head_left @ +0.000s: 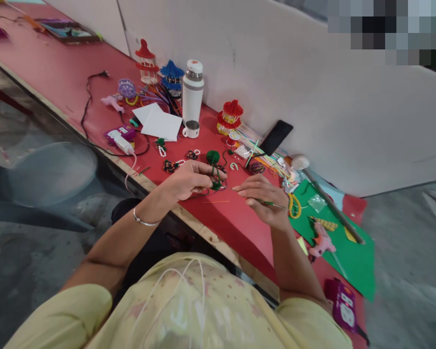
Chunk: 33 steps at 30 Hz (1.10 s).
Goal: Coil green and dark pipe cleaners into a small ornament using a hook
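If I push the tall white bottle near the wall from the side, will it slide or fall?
The white bottle would probably tip rather than slide: it stands upright, tall and narrow on a small base. Its smooth body looks slippery to grip. If it falls, it would likely roll toward the white paper or small cup beside it. Its weight cannot be judged.

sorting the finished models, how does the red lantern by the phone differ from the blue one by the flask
The red lantern has a red, ruffled top over a yellowish body and stands alone right of the white flask. The blue lantern has a blue, pointed roof and stands left of the flask, beside a red-roofed model. Both stand upright on the red table near the wall.
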Each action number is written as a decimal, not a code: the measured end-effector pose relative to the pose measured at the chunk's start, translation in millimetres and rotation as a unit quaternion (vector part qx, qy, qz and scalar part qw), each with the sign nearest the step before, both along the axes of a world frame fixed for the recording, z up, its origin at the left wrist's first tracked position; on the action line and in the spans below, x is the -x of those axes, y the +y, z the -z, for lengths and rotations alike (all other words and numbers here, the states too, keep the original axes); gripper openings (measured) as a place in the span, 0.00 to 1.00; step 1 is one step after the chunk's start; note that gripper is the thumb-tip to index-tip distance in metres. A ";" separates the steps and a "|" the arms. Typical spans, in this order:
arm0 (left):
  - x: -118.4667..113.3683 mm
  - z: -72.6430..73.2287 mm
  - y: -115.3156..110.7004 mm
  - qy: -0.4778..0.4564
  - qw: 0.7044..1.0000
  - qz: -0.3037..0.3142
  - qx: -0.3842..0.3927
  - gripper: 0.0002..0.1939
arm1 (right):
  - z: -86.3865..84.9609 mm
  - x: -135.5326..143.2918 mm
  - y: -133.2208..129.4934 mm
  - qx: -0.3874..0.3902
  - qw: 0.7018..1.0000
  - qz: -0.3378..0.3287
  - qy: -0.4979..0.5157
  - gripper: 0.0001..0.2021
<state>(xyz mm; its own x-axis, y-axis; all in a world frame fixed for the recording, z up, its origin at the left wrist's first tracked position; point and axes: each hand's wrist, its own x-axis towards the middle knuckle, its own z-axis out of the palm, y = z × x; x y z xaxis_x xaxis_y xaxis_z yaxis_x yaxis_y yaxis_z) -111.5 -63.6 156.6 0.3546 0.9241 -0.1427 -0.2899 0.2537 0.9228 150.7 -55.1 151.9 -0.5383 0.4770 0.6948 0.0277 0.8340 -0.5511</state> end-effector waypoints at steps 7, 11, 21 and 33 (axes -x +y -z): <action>-14.6 7.3 -2.4 -0.018 1.000 0.002 -0.023 0.21 | 37.1 15.4 -1.3 0.197 0.970 -0.003 0.142 0.09; -32.1 14.9 -5.2 -0.058 0.997 -0.042 -0.014 0.30 | 62.7 42.3 -6.4 0.181 0.960 0.075 0.200 0.10; -25.9 16.2 -5.1 -0.056 0.992 -0.108 -0.024 0.26 | 57.1 53.5 -13.0 0.139 0.941 0.216 0.219 0.12; -34.8 18.7 -9.1 -0.125 0.983 -0.130 0.014 0.28 | 69.8 66.5 -8.0 0.024 0.941 0.263 0.211 0.11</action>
<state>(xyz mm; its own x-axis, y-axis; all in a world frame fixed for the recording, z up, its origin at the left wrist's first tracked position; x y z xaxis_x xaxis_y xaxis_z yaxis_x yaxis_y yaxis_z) -76.7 -72.7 137.9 0.1331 0.9851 -0.1084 -0.5651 0.1653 0.8083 84.2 -63.1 82.2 0.0998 0.6369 0.7644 0.1997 0.7398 -0.6425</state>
